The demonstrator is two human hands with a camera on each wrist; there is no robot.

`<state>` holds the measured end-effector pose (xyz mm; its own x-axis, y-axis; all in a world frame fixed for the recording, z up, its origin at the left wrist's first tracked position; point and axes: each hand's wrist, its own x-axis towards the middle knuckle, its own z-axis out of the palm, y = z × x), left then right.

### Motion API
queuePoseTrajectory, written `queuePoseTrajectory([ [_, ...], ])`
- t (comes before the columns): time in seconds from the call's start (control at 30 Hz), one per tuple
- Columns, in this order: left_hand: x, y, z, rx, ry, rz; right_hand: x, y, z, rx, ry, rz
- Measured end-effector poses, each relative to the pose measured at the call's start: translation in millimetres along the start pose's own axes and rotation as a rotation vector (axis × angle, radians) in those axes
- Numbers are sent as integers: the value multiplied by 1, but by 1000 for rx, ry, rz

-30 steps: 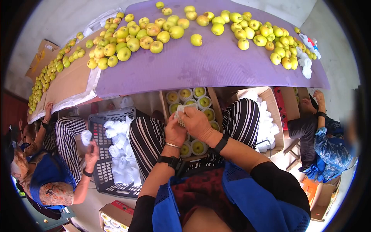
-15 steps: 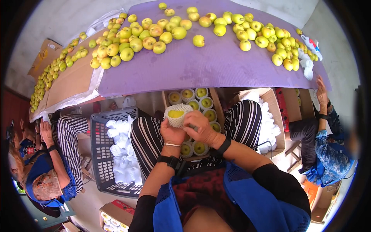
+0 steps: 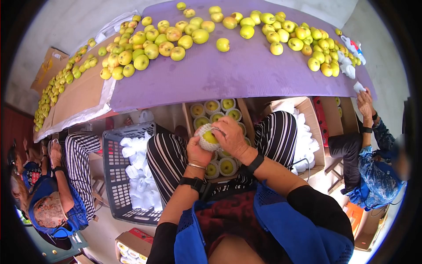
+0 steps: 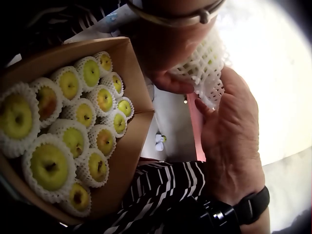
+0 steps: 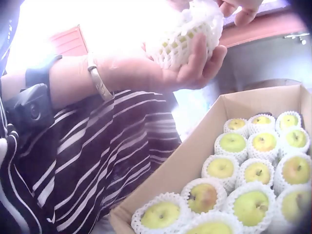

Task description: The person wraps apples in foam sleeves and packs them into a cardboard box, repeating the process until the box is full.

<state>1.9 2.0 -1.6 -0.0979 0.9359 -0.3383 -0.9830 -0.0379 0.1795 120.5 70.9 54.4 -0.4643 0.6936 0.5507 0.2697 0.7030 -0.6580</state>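
A yellow-green apple in a white foam net (image 3: pixel 209 137) is held above the open box in the head view. My left hand (image 3: pixel 198 152) grips it from below and the left side. The fingers of my right hand (image 3: pixel 233 138) pinch the net's edge at the upper right. In the right wrist view, the left hand's fingers curl round the netted apple (image 5: pixel 184 43), with the right fingertips at its top. Below, the cardboard box (image 4: pixel 131 87) holds rows of netted apples (image 4: pixel 49 166), seen in both wrist views.
Loose apples (image 3: pixel 177 53) lie on the purple table (image 3: pixel 220 83) ahead. A dark crate (image 3: pixel 115 176) of foam nets (image 3: pixel 140 176) stands at the left, and a box of nets (image 3: pixel 305 145) at the right. Seated people (image 3: pixel 52 207) are on both sides.
The netted apple has come into clear view and tilted between my hands. My right hand has shifted from the apple's lower right to its upper right.
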Motion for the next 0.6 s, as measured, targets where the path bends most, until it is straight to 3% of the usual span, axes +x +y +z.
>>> queuePoseTrajectory([
  [0.1,-1,-3,2,116,8,4,-3,13,7,119,-20,102],
  [0.17,-1,-4,4,160,-36,-14,-2,15,7,273,-9,340],
  [0.2,-2,-4,5,158,-34,-15,-1,17,7,272,-10,342],
  [0.27,-4,-4,9,148,-79,-34,-1,23,6,391,-71,556],
  [0.4,-4,-2,13,45,-46,-61,-7,35,15,322,-58,586],
  [0.6,0,0,6,-63,52,8,-14,31,22,151,-91,463],
])
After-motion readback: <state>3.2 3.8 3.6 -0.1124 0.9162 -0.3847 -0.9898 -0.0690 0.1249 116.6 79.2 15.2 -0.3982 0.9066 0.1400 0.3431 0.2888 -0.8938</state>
